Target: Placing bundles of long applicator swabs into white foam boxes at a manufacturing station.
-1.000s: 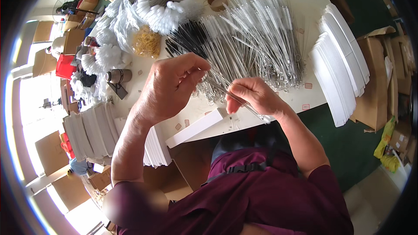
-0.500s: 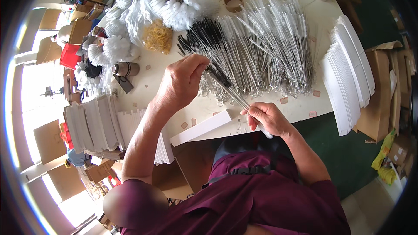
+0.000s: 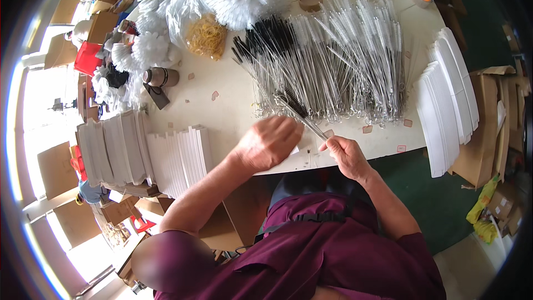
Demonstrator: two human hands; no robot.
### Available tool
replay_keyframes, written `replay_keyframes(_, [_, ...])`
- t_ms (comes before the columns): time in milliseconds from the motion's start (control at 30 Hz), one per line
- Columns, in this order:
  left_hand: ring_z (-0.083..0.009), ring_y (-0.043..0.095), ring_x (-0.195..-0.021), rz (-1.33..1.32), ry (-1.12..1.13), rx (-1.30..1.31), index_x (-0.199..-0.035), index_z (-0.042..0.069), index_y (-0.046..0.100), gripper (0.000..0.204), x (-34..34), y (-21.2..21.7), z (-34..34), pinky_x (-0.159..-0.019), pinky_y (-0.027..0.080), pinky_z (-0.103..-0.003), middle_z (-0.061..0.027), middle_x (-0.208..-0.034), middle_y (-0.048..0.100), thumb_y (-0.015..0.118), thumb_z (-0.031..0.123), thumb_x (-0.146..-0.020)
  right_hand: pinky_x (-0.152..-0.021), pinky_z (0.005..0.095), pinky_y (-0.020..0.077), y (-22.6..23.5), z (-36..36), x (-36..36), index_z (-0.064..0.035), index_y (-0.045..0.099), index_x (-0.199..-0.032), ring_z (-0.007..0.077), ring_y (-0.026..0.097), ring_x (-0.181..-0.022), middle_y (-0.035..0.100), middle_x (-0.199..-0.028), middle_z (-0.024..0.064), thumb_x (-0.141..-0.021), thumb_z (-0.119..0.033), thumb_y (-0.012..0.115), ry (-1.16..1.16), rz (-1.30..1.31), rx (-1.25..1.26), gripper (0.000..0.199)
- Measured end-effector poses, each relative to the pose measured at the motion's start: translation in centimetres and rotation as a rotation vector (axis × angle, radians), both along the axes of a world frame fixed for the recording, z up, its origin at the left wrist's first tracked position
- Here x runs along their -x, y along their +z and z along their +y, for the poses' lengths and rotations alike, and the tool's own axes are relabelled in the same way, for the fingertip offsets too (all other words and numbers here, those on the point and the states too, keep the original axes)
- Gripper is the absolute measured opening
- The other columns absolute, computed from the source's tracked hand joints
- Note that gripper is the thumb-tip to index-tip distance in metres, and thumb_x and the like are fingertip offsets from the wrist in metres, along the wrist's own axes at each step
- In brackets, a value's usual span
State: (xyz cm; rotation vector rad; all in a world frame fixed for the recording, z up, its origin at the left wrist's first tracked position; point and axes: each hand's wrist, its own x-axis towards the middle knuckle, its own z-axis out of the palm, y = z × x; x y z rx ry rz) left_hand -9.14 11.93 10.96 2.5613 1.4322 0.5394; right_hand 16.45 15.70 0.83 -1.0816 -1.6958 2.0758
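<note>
At the near table edge, the right hand (image 3: 345, 155) pinches a black-bristled wire brush (image 3: 300, 112) by its stem, the left hand (image 3: 269, 143) curls loosely beside it, likely gathering a set; aligning stems comes next.

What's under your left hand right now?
The left hand covers the near edge of the cream table and the lower ends of thin black-bristled wire brushes. Whatever else lies beneath the palm is hidden.
</note>
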Motion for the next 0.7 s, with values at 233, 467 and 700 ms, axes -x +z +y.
replay_keyframes(233, [-0.041, 0.059, -0.117, -0.048, 0.467, 0.504, -0.135, -0.005, 0.051, 0.07, 0.2, -6.3, -8.0, -0.1, 0.049, -0.048, -0.0262, -0.126, 0.058, 0.081, 0.028, -0.081, -0.057, 0.0262, 0.0352, -1.4, -0.1, -1.7, -0.0035, 0.068, -0.088, 0.006, 0.038, -0.062, 0.044, -0.065, -0.0055, -0.108, -0.033, 0.052, -0.057, -0.094, 0.073, 0.039])
replay_keyframes(467, [-0.0388, 0.053, -0.122, 0.277, 0.583, 0.748, -0.139, -0.004, 0.045, 0.089, 4.2, -12.6, -14.9, -0.105, 0.043, -0.047, -0.0216, -0.131, 0.053, 0.087, 0.035, -0.072, -0.048, 0.0212, 0.0249, -1.8, 0.2, -2.6, -0.002, 0.065, -0.089, 0.001, 0.032, -0.056, 0.039, -0.065, -0.0082, -0.109, -0.036, 0.049, -0.086, -0.086, 0.114, 0.043])
replay_keyframes(700, [-0.0401, 0.062, -0.107, -0.01, 0.692, 0.697, -0.119, -0.003, 0.056, 0.05, 5.0, -11.8, -15.3, -0.095, 0.049, -0.047, -0.0225, -0.111, 0.065, 0.074, 0.017, -0.077, -0.045, 0.0216, 0.022, -2.2, -0.5, -2.1, -0.0013, 0.064, -0.089, 0.0005, 0.029, -0.053, 0.036, -0.063, -0.009, -0.11, -0.036, 0.048, -0.089, -0.086, 0.08, 0.044])
